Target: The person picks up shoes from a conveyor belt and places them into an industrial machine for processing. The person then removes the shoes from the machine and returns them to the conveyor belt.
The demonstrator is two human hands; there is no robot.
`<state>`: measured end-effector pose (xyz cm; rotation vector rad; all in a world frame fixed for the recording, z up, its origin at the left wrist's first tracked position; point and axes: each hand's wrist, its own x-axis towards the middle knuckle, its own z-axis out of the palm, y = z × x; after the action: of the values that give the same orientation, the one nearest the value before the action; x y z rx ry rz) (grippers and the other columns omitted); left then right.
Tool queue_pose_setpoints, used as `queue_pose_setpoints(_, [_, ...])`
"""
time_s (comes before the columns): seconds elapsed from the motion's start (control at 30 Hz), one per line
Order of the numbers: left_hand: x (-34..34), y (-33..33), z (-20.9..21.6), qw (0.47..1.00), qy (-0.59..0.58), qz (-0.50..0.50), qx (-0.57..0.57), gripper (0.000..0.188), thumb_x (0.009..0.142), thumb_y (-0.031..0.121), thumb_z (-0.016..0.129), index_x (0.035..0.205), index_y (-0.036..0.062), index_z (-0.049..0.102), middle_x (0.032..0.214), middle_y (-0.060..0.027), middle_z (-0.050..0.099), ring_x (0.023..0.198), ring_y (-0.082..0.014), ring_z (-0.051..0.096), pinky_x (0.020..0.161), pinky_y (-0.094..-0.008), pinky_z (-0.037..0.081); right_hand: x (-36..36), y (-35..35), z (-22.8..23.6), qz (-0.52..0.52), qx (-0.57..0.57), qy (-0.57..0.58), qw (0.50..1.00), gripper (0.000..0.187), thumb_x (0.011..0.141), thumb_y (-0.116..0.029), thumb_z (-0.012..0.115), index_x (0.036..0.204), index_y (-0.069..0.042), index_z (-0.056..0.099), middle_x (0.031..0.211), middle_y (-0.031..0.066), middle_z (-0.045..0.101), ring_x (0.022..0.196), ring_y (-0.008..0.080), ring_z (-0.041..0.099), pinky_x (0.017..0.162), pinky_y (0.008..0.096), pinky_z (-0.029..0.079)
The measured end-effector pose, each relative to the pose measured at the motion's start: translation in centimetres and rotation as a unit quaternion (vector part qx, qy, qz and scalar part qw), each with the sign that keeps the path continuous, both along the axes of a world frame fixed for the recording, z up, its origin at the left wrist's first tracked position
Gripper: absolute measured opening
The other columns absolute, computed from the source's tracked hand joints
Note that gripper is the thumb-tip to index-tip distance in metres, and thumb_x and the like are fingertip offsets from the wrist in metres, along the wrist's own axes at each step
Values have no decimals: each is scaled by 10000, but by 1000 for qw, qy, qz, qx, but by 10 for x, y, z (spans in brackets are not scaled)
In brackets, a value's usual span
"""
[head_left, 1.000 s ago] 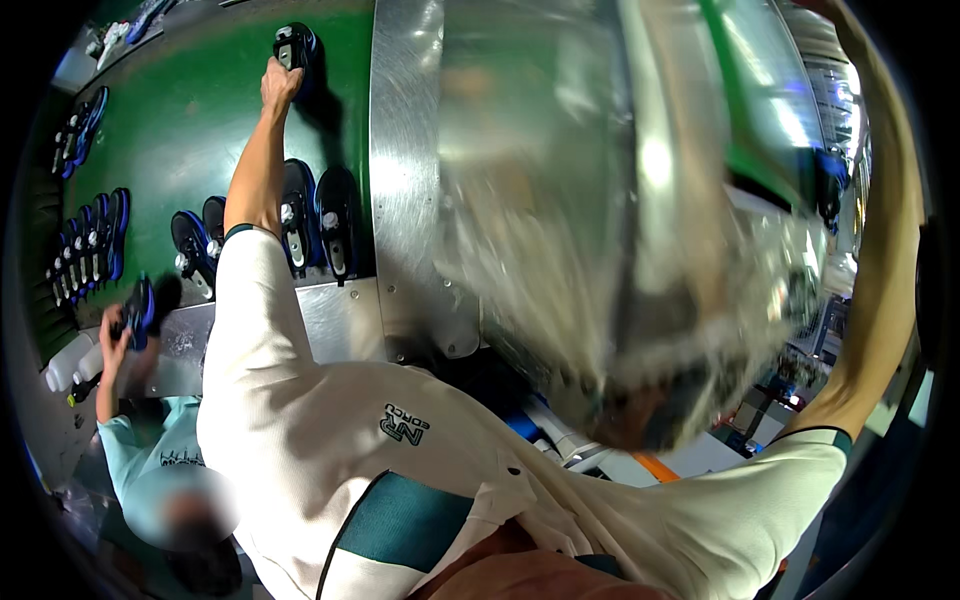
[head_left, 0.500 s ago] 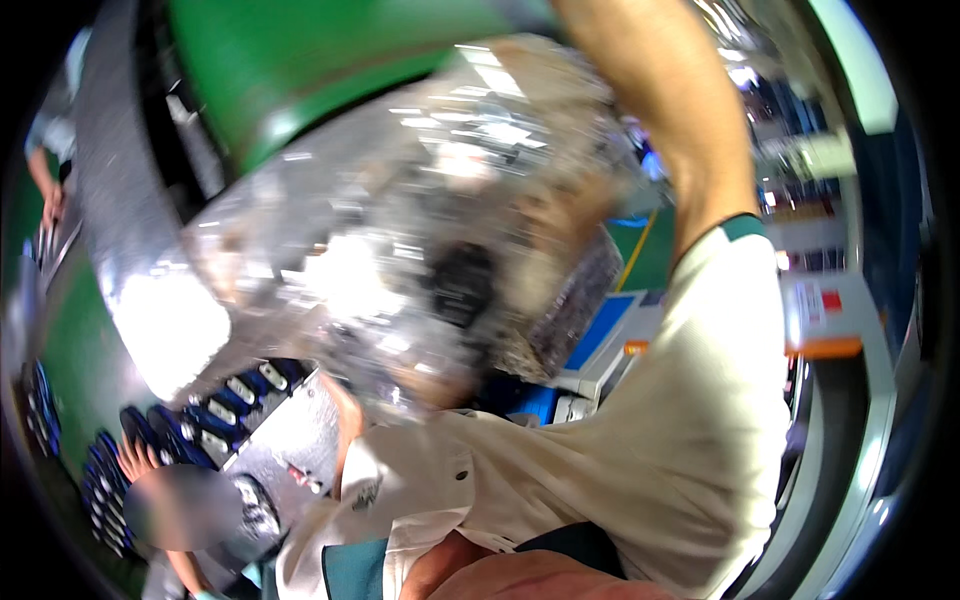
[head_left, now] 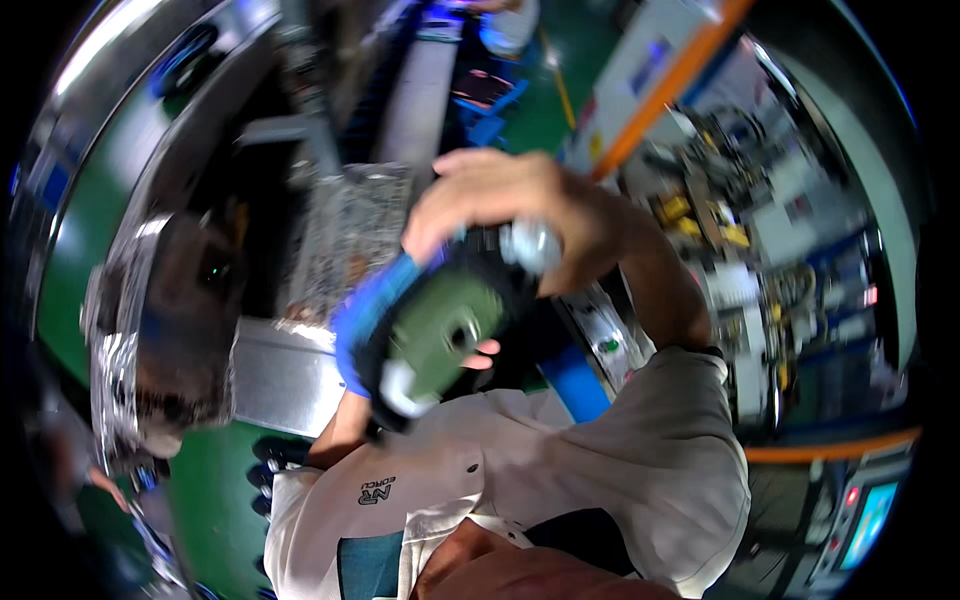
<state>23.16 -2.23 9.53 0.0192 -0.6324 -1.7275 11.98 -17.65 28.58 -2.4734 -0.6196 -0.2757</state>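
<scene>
Blurred by motion, a black-and-blue shoe-shaped piece (head_left: 445,325) is tilted in front of my chest. Its face has an olive-green panel with a dark hole, and a pale spot shows at its lower end. My right hand (head_left: 500,200) arches over its upper end with the fingers curled round it. A whitish rounded bit (head_left: 535,247) shows beside that palm. My left hand (head_left: 485,355) is mostly hidden behind the piece; only some fingertips come out past its edge, and the forearm rises from the lower left.
Clear plastic covers a bulky form (head_left: 165,340) on the left. More crinkled plastic (head_left: 350,235) lies beside a metal surface (head_left: 285,375). Dark shoe-like items (head_left: 275,455) stand below it. An orange rail (head_left: 670,85) and machinery are at the right; another person (head_left: 510,25) is far off.
The large clear plastic that filled the view before my chest has gone from there. Both hands now hold the shoe-shaped piece, and my view has swung round.
</scene>
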Motion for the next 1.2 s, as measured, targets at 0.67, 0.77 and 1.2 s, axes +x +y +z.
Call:
queue_pose_setpoints(0.67, [-516, -219, -33, 878, -432, -169, -120, 699, 870, 328, 590, 1385, -17, 266, 1306, -135, 429, 1156, -185, 441, 1018, -316, 301, -541, 50, -240, -812, 469, -340, 75, 386, 611, -134, 780, 918, -1, 587, 812, 55, 614, 652, 143, 559, 578, 293, 461])
queue_pose_setpoints(0.77, [-598, -285, -73, 825, -534, -136, -126, 745, 861, 375, 592, 1379, -41, 255, 1244, -161, 497, 1110, -195, 503, 946, -299, 374, -580, 73, -253, -817, 360, -448, 50, 416, 623, -109, 768, 978, 4, 584, 880, 60, 616, 723, 149, 569, 656, 293, 470])
queue_pose_setpoints(1.2, [-694, -456, -159, 619, -784, 16, -32, 735, 705, 186, 686, 1278, -69, 303, 1104, -280, 538, 991, -376, 571, 846, -403, 477, -627, 41, -219, -926, 188, -319, 66, 549, 687, -145, 741, 1139, 69, 514, 1028, 125, 589, 886, 159, 555, 828, 298, 444])
